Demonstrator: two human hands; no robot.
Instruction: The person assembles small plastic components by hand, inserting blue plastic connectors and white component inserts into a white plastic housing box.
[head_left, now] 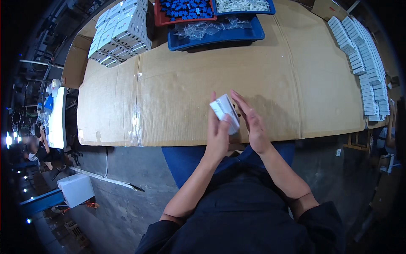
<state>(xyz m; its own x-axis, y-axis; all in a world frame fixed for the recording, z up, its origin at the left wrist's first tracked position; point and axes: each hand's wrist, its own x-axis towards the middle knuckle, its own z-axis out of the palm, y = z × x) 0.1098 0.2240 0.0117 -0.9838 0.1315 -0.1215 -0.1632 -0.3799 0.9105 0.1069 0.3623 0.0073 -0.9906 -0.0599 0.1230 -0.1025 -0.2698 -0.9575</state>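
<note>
Cardboard-covered tabletop point(203, 72), blue tray point(220, 41) at far side. White box point(224, 109) tilted above near edge, grasped in left hand point(216, 137); right hand point(256, 130) unclenched alongside, contact unclear.

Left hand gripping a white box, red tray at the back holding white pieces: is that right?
The pieces in the red tray are blue, not white, as the head view shows. The left hand does grip a white box.
</note>
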